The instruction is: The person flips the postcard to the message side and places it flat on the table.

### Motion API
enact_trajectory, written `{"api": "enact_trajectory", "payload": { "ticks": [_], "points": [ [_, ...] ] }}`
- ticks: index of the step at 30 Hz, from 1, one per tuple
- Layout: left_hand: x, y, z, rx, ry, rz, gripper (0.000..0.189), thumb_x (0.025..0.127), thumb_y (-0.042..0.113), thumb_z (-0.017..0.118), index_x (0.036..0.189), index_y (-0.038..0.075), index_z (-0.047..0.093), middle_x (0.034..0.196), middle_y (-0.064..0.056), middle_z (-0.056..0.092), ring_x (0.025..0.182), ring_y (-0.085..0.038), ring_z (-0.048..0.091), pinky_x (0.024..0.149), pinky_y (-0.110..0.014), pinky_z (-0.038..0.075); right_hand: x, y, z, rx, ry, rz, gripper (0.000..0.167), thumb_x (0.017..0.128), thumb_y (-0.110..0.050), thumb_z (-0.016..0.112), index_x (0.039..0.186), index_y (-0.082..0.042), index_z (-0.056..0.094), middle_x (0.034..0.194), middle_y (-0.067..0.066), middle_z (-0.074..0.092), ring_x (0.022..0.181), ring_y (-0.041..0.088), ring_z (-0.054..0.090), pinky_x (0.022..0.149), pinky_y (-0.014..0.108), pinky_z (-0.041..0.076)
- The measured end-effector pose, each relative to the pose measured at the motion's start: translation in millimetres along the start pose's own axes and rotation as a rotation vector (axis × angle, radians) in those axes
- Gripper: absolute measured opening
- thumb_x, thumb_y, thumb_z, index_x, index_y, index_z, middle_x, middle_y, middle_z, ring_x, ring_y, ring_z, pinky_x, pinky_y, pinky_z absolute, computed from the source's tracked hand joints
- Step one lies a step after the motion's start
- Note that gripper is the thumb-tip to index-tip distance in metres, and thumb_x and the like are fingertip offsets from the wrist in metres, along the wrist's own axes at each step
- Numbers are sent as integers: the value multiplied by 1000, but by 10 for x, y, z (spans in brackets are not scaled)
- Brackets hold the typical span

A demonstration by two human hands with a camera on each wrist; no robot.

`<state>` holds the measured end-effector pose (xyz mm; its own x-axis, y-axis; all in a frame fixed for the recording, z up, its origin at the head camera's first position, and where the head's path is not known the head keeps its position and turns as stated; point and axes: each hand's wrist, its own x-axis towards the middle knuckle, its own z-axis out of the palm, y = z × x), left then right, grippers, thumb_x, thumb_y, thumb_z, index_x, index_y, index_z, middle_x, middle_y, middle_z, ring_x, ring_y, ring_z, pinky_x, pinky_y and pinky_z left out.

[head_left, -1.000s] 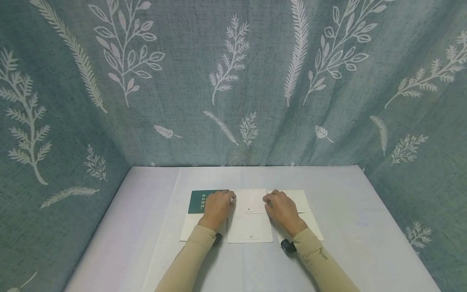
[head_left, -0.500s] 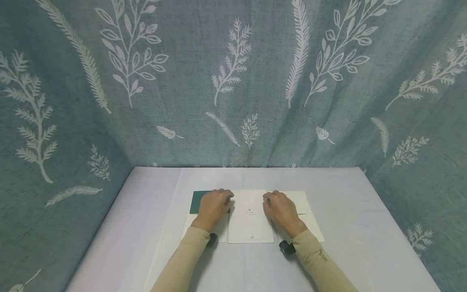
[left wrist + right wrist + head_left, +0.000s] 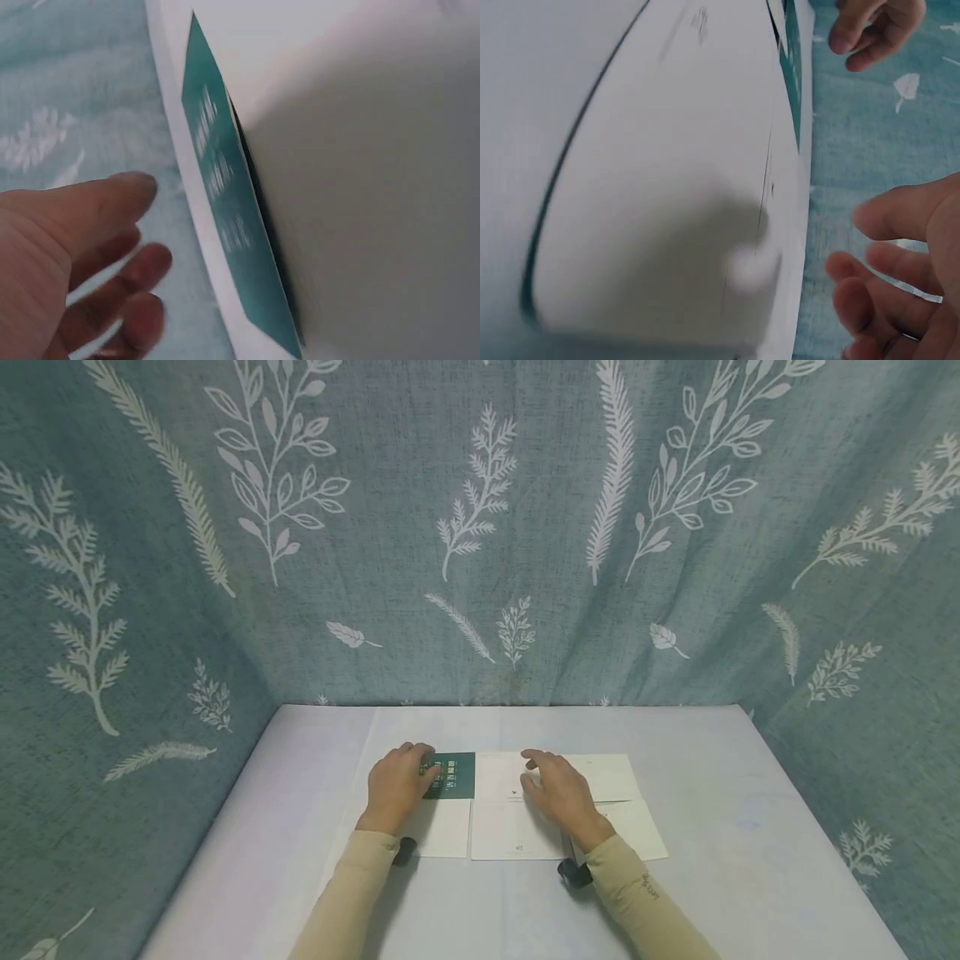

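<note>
Three flat pale paper booklets lie side by side. The left one has a green upper panel (image 3: 456,775) with white characters and a white lower panel (image 3: 447,829). My left hand (image 3: 393,789) is over its left end, fingers loosely bent; in the left wrist view the thumb and fingers (image 3: 154,262) are apart with nothing between them. Between the hands is the white middle booklet (image 3: 498,829), with small print. Over its upper right part hovers my right hand (image 3: 561,795), thumb and fingers parted and holding nothing. The cream right booklet (image 3: 633,829) is partly hidden by that hand and forearm.
A white cloth-covered table (image 3: 705,777) carries the booklets. Behind it and at both sides hangs a blue-green curtain (image 3: 390,602) with white leaf patterns. Dark wrist cameras (image 3: 575,873) sit under both forearms.
My left hand has moved left across the green panel, uncovering its right end with characters. My right hand has shifted slightly left over the middle booklet. The booklets stay in place.
</note>
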<state>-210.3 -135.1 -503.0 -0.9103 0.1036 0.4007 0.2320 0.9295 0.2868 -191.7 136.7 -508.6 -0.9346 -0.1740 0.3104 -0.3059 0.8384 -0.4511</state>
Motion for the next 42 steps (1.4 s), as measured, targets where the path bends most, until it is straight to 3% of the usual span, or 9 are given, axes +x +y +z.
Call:
{"api": "enact_trajectory", "payload": {
  "ticks": [5,12,16,22,30,37,42],
  "points": [
    [-49,-187,-73,23,-49,-122,46,82,29,86,116,3,73,108,-18,70,91,-35,65,75,-50,55,3,-99,67,41,43,-49,45,93,-17,71,136,-8,60,110,3,72,80,13,60,65,29,49],
    [-87,-339,-121,60,-124,-220,55,82,38,84,117,-2,71,103,-20,69,88,-35,63,73,-50,55,33,-250,163,46,46,-85,49,91,-19,74,136,-7,60,109,2,72,76,10,57,66,29,51],
    [-105,-379,-95,75,-161,-233,57,81,41,84,116,-2,72,98,-19,67,84,-33,63,72,-48,55,66,-338,228,52,-7,-84,47,92,-20,74,135,-9,61,109,1,73,83,13,62,70,31,52],
    [-125,-403,-76,97,-195,-237,60,80,45,84,114,-3,72,95,-17,66,81,-31,61,70,-47,55,172,-461,333,44,-97,-108,43,94,-22,72,135,-11,62,118,3,71,107,21,66,86,35,55],
    [-133,-371,-60,66,-258,-279,59,84,45,80,118,-3,71,96,-16,63,84,-30,59,74,-49,54,293,-547,494,-67,-217,-95,46,91,-25,76,134,-14,64,123,5,70,109,21,64,91,36,54],
    [-135,-346,-100,15,-266,-316,57,86,42,78,120,-3,69,102,-18,65,91,-32,61,80,-51,54,286,-552,546,-103,-204,-106,46,88,-26,80,130,-14,67,121,4,70,106,21,64,88,36,54],
    [-95,-362,-118,-108,-251,-366,45,97,32,65,126,-2,65,106,-18,70,94,-33,67,81,-50,55,278,-556,527,-92,-213,-93,45,88,-26,79,130,-14,67,123,5,69,107,23,64,89,38,54]
  ]
}}
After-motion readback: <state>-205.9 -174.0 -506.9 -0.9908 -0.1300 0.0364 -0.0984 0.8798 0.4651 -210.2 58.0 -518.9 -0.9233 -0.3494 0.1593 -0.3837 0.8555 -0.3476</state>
